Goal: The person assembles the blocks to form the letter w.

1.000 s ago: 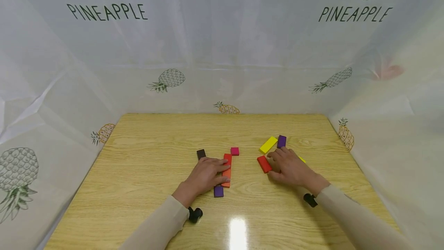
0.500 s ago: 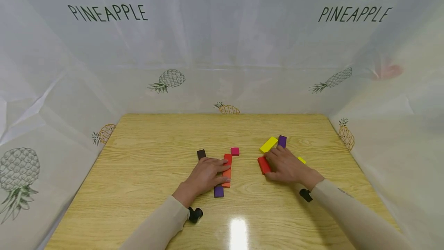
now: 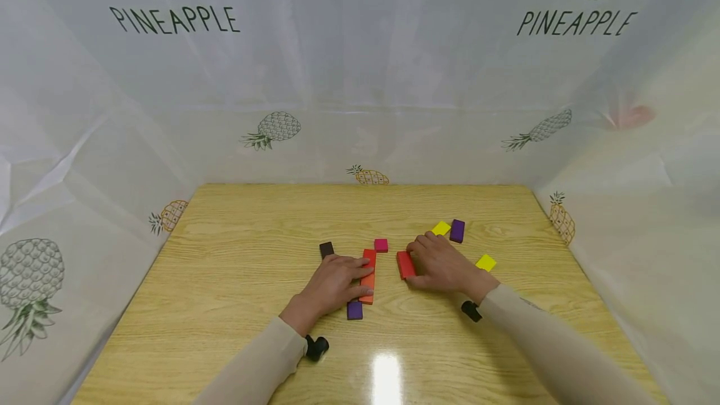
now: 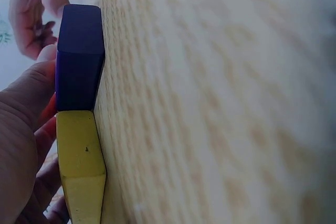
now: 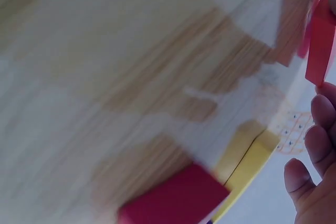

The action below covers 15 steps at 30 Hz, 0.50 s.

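In the head view my left hand (image 3: 332, 281) rests on a red-orange block strip (image 3: 367, 277), fingers laid across it. A purple block (image 3: 355, 310) lies just below its thumb; a black block (image 3: 326, 249) shows beyond the knuckles. The left wrist view has the purple block (image 4: 80, 56) end to end with a yellow block (image 4: 81, 156) beside the palm. My right hand (image 3: 444, 264) pinches a red block (image 3: 405, 265) between thumb and fingers, a short gap right of the strip. The right wrist view shows that red block (image 5: 321, 43) at the fingertips.
A pink block (image 3: 381, 245) touches the strip's far end. Behind the right hand lie a partly covered yellow block (image 3: 441, 228) and a purple block (image 3: 457, 230); another yellow block (image 3: 486, 262) is by its wrist. A dark red block (image 5: 176, 198) appears in the right wrist view.
My right hand has closed its fingers on the red block and moved it left, turning it more upright toward the strip. The left hand has stayed in place.
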Each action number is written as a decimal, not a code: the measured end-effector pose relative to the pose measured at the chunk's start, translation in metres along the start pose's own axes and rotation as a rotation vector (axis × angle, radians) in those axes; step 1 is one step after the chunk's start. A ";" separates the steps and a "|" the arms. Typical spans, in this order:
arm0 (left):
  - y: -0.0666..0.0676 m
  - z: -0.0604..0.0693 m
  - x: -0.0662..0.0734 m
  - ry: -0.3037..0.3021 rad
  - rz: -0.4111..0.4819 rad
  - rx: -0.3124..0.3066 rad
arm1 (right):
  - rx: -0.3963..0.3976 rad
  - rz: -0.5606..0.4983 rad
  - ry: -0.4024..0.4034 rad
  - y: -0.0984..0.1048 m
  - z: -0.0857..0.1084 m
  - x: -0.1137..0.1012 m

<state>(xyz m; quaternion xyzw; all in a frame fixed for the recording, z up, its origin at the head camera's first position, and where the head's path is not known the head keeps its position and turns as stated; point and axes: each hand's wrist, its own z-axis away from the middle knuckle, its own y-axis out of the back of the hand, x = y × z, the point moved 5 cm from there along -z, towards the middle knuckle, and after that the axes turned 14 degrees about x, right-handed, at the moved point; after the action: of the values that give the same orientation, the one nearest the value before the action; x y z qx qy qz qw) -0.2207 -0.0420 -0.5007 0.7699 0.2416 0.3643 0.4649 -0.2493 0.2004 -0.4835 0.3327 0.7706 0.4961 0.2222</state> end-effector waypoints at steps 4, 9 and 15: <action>0.000 0.000 0.000 0.004 -0.004 -0.003 | -0.051 -0.012 -0.008 -0.007 -0.008 -0.005; 0.001 0.000 0.000 0.001 0.002 -0.002 | -0.077 -0.017 -0.017 -0.014 -0.012 -0.006; 0.001 0.000 0.000 -0.003 0.003 0.002 | -0.081 -0.023 -0.036 -0.017 -0.014 -0.005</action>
<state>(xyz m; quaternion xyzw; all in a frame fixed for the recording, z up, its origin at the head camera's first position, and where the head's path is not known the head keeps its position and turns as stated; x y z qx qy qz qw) -0.2211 -0.0427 -0.5000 0.7713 0.2399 0.3638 0.4639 -0.2609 0.1830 -0.4934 0.3233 0.7497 0.5181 0.2550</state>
